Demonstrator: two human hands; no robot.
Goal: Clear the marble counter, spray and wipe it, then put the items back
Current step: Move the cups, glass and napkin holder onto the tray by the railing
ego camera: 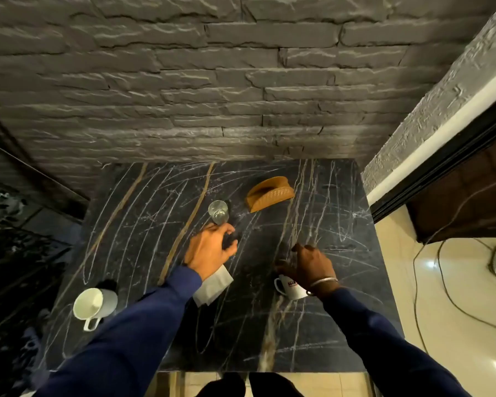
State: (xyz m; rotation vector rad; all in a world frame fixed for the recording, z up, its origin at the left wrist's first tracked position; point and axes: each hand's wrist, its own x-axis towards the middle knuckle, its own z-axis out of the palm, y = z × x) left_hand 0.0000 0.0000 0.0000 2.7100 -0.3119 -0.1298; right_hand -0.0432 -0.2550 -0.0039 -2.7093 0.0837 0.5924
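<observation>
We cannot make out much of what the left hand point(209, 249) holds: its fingers are curled round a small dark object point(229, 241) that is mostly hidden behind the knuckles. A white folded sheet point(214, 285), paper or cloth, pokes out from under that wrist, and we cannot tell whether the hand has it or it lies loose on the table point(241, 325). The right hand point(307, 267) hangs with its fingers bent downward over a white ceramic mug with a red print point(291, 290). The wrist covers most of the mug, so we cannot tell if the hand grips it or only hovers there. The table is polished black marble, veined in thin white lines and a few gold streaks. Just beyond the left hand stands a clear round drinking glass point(218, 212), and beside that, nearer the wall, an orange-brown woven holder with a curved back point(269, 193). Near the table's left edge sits a pale cup with a loop handle point(93, 303), its white inside facing us. Behind runs a rough grey stone wall point(212, 81)
</observation>
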